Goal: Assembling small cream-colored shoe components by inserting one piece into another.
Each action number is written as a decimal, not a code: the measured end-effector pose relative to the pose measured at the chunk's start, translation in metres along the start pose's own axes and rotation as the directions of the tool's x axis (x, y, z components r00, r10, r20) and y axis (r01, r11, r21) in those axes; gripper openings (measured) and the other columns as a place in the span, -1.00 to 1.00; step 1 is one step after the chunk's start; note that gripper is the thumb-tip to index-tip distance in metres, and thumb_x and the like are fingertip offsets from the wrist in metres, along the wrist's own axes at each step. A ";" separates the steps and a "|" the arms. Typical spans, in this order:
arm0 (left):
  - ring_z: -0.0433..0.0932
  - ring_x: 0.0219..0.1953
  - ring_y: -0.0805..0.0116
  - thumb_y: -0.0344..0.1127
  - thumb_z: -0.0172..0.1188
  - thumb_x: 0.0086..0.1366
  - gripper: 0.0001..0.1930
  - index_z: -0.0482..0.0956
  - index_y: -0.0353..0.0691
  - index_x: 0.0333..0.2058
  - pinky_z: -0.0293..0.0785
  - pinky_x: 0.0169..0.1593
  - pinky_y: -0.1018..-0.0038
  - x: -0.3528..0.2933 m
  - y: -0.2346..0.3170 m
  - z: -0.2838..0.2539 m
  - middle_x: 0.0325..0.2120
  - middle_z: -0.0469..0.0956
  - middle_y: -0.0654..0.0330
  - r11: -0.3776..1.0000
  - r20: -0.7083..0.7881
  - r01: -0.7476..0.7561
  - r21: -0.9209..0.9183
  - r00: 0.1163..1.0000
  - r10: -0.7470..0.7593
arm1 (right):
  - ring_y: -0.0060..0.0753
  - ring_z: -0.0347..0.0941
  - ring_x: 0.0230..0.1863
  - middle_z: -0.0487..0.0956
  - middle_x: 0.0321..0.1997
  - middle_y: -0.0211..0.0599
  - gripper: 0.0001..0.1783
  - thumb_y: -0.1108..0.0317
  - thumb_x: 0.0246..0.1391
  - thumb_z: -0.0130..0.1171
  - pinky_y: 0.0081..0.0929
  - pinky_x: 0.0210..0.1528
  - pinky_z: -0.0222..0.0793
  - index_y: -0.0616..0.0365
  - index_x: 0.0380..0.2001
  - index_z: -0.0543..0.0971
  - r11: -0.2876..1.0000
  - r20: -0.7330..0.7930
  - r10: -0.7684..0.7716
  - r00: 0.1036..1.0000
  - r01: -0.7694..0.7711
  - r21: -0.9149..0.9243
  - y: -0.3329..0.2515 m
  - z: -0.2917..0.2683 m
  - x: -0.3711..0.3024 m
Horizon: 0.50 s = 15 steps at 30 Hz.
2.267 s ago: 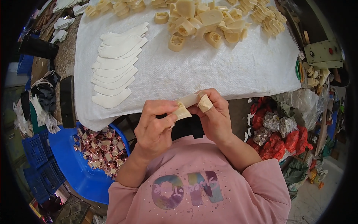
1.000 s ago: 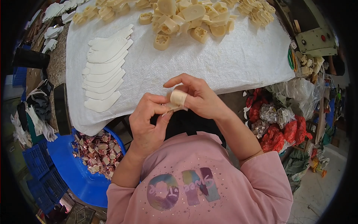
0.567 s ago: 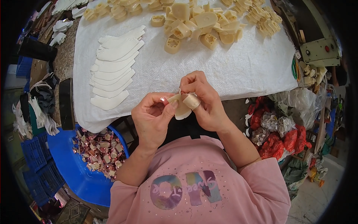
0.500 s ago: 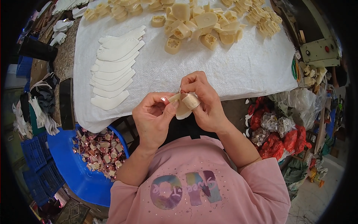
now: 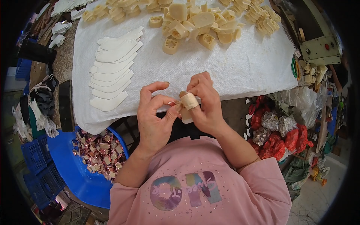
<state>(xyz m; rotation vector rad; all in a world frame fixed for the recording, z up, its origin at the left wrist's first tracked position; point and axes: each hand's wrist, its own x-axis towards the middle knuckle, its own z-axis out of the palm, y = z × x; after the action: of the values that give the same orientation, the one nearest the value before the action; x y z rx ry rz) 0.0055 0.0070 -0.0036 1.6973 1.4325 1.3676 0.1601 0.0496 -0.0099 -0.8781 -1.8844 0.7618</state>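
Note:
My left hand pinches with thumb and forefinger at the edge of a small pale cream piece, its other fingers raised and spread. A shiny reddish spot shows at the pinching fingertip. My right hand grips the same cream piece, with its fingers curled over the top. A beige band is wrapped around one right finger. Much of the piece is hidden by my fingers, so its exact kind is unclear. Ahead on the table, white curved strips lie overlapping in a column at the left.
A white woven sheet covers the table. Cream plastic shoe heels are heaped at its far side. A blue basin with shiny pinkish pieces stands lower left. A dark phone-like slab lies left; red plastic bags lie right.
My left fingers have shifted right, closer to the right hand, and the left forefinger and others have lifted and spread. The cream piece has turned slightly and is more covered.

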 end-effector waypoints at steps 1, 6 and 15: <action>0.45 -0.31 0.38 -0.38 0.27 0.12 -0.88 0.54 -0.30 -0.44 0.38 -0.26 0.54 -0.001 -0.001 -0.002 -0.27 0.48 0.12 1.000 -0.002 0.001 0.002 1.000 -0.001 | -0.26 0.25 -0.29 0.37 -0.38 -0.29 -0.84 0.43 -0.10 0.18 -0.38 -0.21 0.16 0.17 -0.47 0.40 0.985 0.060 0.080 0.995 -0.089 0.150 0.003 -0.001 -0.001; 0.38 -0.15 0.34 -0.37 0.30 0.10 -0.87 0.57 -0.27 -0.41 0.31 -0.13 0.49 -0.005 -0.004 -0.007 -0.16 0.39 0.09 0.944 0.072 0.142 -0.298 0.989 -0.126 | -0.50 0.31 -0.12 0.49 -0.27 -0.34 -0.72 0.37 0.03 0.18 -0.49 -0.02 0.26 0.19 -0.16 0.48 0.832 0.156 0.224 0.962 -0.272 0.484 0.006 -0.014 0.005; 0.41 -0.14 0.33 -0.33 0.27 0.09 -0.74 0.61 -0.20 -0.20 0.36 -0.21 0.50 -0.012 -0.007 -0.005 -0.10 0.42 0.10 0.940 0.065 -0.056 -0.338 0.995 0.082 | -0.37 0.51 -0.23 0.58 -0.25 -0.28 -0.49 0.45 -0.17 0.31 -0.46 -0.17 0.42 0.23 -0.07 0.43 0.913 0.235 0.093 0.967 -0.177 0.367 0.003 -0.026 0.011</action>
<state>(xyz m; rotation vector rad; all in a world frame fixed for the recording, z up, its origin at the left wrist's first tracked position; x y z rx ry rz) -0.0006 -0.0029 -0.0118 1.5684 1.0344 1.4700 0.1802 0.0646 0.0034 -0.6996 -1.7766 1.3085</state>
